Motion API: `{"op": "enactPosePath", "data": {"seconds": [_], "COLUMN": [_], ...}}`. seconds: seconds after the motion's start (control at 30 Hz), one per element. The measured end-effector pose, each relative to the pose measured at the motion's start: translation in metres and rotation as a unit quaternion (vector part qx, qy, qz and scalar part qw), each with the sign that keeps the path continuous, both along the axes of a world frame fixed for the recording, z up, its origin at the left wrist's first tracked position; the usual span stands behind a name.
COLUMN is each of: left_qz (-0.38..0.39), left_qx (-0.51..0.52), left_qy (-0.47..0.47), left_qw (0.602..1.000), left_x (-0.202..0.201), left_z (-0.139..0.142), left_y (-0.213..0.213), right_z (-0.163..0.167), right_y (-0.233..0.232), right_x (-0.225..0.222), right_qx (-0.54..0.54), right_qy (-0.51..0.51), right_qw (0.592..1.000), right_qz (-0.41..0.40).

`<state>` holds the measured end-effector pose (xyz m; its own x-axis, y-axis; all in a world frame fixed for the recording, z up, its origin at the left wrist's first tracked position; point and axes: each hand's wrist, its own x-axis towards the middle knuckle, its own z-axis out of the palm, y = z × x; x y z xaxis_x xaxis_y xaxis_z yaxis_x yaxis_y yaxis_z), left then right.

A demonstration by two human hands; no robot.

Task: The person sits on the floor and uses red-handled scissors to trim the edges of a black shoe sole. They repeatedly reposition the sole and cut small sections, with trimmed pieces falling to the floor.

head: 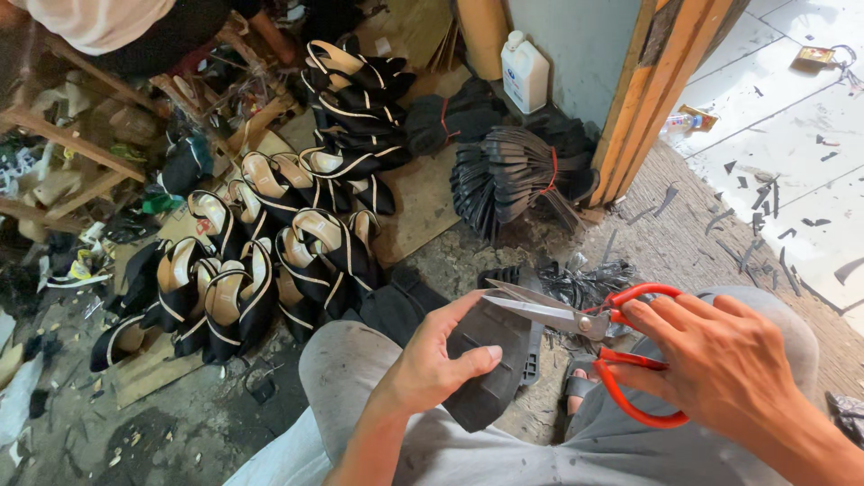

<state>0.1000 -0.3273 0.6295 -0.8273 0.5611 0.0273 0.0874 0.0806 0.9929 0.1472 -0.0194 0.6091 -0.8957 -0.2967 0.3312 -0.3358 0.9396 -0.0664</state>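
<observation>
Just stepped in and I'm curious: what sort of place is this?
Most likely a small shoemaking workshop. The left hand holds a black sole while the right hand works red scissors at it; unfinished black shoes and tied sole bundles crowd the floor.

piled black shoes (pixel 270 261), white bottle (pixel 525 72)
</observation>
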Motion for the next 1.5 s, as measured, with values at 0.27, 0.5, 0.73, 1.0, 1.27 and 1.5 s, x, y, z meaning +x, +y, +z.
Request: {"op": "enactPosePath", "data": {"seconds": [0.27, 0.5, 0.73, 1.0, 1.27, 1.5], "left_qz": [-0.006, -0.02, 0.219, 0.264, 0.4, 0.439], "left_qx": [0.017, 0.003, 0.071, 0.33, 0.294, 0.209], "left_qy": [-0.101, -0.085, -0.014, -0.08, -0.025, 0.041], "left_qw": [0.995, 0.996, 0.973, 0.903, 0.868, 0.873], "left_x": [0.001, 0.0, -0.012, 0.005, 0.017, 0.025], "left_z": [0.0, 0.004, -0.004, 0.003, -0.026, -0.021], "left_y": [-0.003, -0.005, 0.0, -0.005, 0.018, 0.024], "right_z": [0.003, 0.001, -0.005, -0.033, -0.039, -0.024], "right_y": [0.012, 0.018, 0.023, -0.011, -0.057, -0.072], "right_x": [-0.005, -0.003, -0.002, 0.012, 0.021, 0.019], "right_qx": [0.007, 0.016, -0.036, -0.265, -0.255, -0.216], "right_qy": [-0.076, -0.017, -0.046, -0.12, -0.188, -0.106], "right_qw": [0.997, 0.999, 0.993, 0.949, 0.942, 0.969], "right_qz": [0.0, 0.034, -0.102, -0.123, -0.115, -0.064]}}
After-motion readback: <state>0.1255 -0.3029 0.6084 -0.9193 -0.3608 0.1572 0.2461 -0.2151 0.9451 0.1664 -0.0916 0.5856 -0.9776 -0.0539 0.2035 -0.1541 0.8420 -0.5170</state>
